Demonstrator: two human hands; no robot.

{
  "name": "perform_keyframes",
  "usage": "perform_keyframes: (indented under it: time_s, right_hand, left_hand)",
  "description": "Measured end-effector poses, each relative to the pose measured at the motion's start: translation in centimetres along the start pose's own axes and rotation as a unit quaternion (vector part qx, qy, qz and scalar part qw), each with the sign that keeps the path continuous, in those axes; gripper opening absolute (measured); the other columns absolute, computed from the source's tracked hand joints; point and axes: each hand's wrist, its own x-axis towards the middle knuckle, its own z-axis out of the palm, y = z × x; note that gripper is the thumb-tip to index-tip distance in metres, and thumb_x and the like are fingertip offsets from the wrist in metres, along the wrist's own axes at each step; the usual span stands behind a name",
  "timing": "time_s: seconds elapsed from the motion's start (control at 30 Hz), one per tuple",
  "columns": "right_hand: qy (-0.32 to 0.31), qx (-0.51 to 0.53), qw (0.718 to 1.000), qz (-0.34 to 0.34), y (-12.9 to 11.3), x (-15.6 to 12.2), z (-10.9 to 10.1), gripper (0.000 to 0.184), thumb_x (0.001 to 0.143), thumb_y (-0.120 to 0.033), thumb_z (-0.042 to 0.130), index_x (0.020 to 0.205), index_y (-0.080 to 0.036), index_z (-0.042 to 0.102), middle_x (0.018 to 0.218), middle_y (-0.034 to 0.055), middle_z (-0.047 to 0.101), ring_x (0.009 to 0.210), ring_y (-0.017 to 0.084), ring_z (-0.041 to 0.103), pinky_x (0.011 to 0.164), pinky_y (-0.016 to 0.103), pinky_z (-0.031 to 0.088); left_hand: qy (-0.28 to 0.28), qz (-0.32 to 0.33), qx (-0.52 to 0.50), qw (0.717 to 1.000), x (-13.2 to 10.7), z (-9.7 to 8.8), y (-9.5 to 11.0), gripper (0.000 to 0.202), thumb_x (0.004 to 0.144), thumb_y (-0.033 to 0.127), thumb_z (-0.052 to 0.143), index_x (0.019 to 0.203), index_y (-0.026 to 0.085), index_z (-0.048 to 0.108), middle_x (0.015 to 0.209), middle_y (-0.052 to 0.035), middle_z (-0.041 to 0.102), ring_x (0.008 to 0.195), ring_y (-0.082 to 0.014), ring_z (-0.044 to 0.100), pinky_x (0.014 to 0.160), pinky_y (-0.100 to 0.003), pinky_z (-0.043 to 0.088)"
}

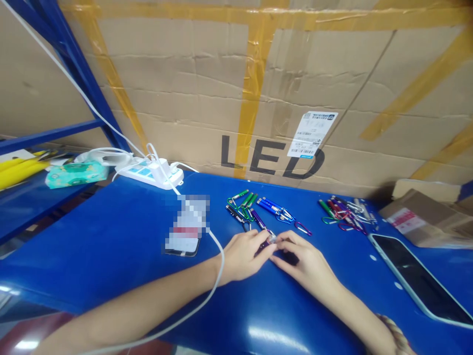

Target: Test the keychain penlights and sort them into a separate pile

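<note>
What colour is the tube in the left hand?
Dark purple; the tube in the left hand shows best in the head view.

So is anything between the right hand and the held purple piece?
Nothing visible blocks it: the right hand is at the end of the purple piece, where a small, blurred shiny bit shows. The white cable runs past the left hand.

Across the upper frame we saw a wall of brown cardboard (177, 98), crossed by strips of yellow tape (254, 74) and printed with big black LED letters (256, 158). At the upper left we noted a blue metal frame (82, 79), with a blue shelf (25, 209) lower down. A glossy blue tabletop (121, 256) spread below, pale glare (275, 340) catching it at bottom centre.
</note>
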Motion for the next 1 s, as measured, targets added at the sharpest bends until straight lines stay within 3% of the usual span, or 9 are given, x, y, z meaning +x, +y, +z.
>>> perform_keyframes:
  time_s: [0.3,0.63,0.8,1.0]
  right_hand:
    - [-0.030,-0.018,0.998,-0.059,-0.3,0.5,-0.3,0.014,0.087,-0.024,0.053,0.082,-0.020,0.066,0.092,0.0069,0.065,0.082,0.017,0.065,0.072,0.030,0.055]
    - [0.158,0.005,0.986,-0.052,-0.6,0.1,-1.1,0.013,0.084,-0.016,0.060,0.095,-0.020,0.066,0.092,0.0051,0.059,0.073,0.013,0.063,0.064,0.024,0.054]
    - [0.168,0.022,0.982,-0.080,-0.9,-0.6,-1.0,0.029,0.081,-0.007,0.060,0.104,-0.023,0.066,0.094,0.0051,0.059,0.073,0.013,0.062,0.065,0.024,0.054]
    - [0.154,0.052,0.985,-0.063,-0.9,-0.7,-1.0,0.033,0.082,-0.005,0.060,0.107,-0.026,0.066,0.096,0.0046,0.057,0.068,0.010,0.059,0.059,0.023,0.052]
  left_hand:
    - [-0.001,0.017,0.064,0.998,-0.1,0.0,0.1,0.023,0.094,0.035,0.035,0.095,0.020,0.053,0.084,-0.0040,0.063,0.080,-0.0190,0.062,0.073,-0.028,0.048]
    - [-0.027,0.011,0.088,0.996,-0.3,-0.1,0.1,0.027,0.095,0.035,0.032,0.092,0.020,0.053,0.080,-0.0029,0.064,0.077,-0.0191,0.064,0.066,-0.029,0.047]
    - [-0.051,0.027,0.091,0.994,-0.3,-0.2,0.1,0.027,0.095,0.035,0.030,0.091,0.020,0.052,0.079,-0.0024,0.063,0.074,-0.0182,0.063,0.062,-0.027,0.045]
    - [-0.065,0.030,0.094,0.993,-0.2,-0.2,-0.1,0.028,0.096,0.035,0.028,0.092,0.019,0.050,0.078,-0.0026,0.062,0.072,-0.0173,0.061,0.060,-0.026,0.043]
